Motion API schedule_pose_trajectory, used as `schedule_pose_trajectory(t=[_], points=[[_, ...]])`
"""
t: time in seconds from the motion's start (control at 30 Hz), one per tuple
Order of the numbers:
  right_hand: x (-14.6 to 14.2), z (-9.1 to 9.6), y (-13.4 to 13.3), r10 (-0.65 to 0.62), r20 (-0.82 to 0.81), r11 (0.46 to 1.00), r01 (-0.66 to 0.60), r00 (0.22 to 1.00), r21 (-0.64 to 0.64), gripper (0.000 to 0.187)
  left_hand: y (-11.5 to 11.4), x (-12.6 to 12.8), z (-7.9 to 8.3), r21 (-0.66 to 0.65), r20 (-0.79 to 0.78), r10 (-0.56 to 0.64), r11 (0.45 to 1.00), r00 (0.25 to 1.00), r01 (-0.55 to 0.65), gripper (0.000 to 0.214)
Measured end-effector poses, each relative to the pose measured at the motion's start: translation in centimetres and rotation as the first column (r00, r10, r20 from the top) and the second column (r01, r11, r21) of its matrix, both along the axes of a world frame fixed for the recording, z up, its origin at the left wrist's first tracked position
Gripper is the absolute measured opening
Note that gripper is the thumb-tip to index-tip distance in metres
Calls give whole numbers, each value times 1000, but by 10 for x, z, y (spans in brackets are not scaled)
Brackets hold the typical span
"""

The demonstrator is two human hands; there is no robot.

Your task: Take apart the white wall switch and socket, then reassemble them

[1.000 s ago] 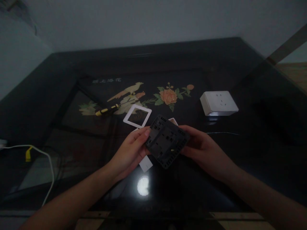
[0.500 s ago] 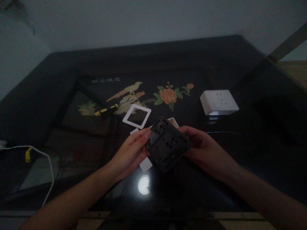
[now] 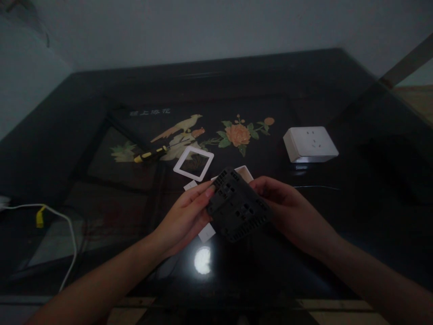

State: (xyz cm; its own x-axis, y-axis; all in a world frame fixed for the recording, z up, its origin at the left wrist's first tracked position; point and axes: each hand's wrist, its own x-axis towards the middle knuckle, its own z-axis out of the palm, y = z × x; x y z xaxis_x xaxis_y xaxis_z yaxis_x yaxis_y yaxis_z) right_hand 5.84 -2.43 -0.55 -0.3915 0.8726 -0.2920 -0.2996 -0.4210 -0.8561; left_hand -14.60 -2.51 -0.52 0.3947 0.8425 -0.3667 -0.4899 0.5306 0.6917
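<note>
Between both hands, above the table, is a square black plastic switch mounting frame (image 3: 237,207) with slots along its edges, held at a slant. My left hand (image 3: 191,210) grips its left corner, thumb on the near face. My right hand (image 3: 282,198) pinches the opposite side; some of its fingers are hidden behind it. A white box-like part (image 3: 245,173) shows partly behind the frame. Near my left hand lie a small white square piece (image 3: 206,233) and another white piece (image 3: 190,185). Just beyond sits a white square cover frame (image 3: 194,163).
A yellow-and-black screwdriver (image 3: 150,155) lies left of the cover frame. A white socket box (image 3: 311,144) stands at the right. A white cable (image 3: 69,225) with a yellow tag (image 3: 39,217) runs along the left. The glossy dark table (image 3: 216,85) meets a wall behind.
The black mounting frame has tilted slightly in my hands, so its face looks more slanted and more of the white box-like part shows behind it. Both hands keep their hold.
</note>
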Motion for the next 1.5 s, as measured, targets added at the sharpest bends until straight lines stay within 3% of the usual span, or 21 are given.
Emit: schedule_pose_trajectory(t=[0.1,0.27,0.33,0.43,0.53,0.6,0.7,1.0,1.23,1.37,1.5], points=[[0,0,-1,-5,-28,996,2,1000,-88,15,-1,0,1,-24,-6,-22,999,1000,22,26],[1,-1,-3,94,-6,977,-93,996,-190,25,-7,1,3,-127,-21,-110,986,994,107,38],[2,0,-3,111,35,982,-105,993,-154,26,-11,2,4,-162,11,-141,977,990,141,34],[3,6,-3,106,206,988,-127,973,91,19,-15,4,5,-198,35,-192,961,981,195,32],[5,14,-2,53,425,895,-232,904,381,17,-17,5,5,-192,6,-226,956,974,223,33],[6,16,-2,36,492,831,-300,870,469,21,-18,5,3,-172,-13,-235,958,972,230,34],[6,15,-4,40,514,778,-349,857,523,22,-19,5,1,-157,-38,-264,954,964,255,35],[4,10,-9,-22,548,689,-385,836,614,17,-26,4,-4,-145,-54,-358,926,932,348,37],[17,6,-3,-51,650,544,-524,758,655,24,-26,3,0,-143,32,-328,933,944,329,49],[19,10,3,-70,667,562,-523,742,641,25,-23,3,5,-119,62,-266,955,962,272,52],[12,11,4,-48,632,661,-450,773,600,17,-22,6,9,-58,86,-193,978,977,198,51]])
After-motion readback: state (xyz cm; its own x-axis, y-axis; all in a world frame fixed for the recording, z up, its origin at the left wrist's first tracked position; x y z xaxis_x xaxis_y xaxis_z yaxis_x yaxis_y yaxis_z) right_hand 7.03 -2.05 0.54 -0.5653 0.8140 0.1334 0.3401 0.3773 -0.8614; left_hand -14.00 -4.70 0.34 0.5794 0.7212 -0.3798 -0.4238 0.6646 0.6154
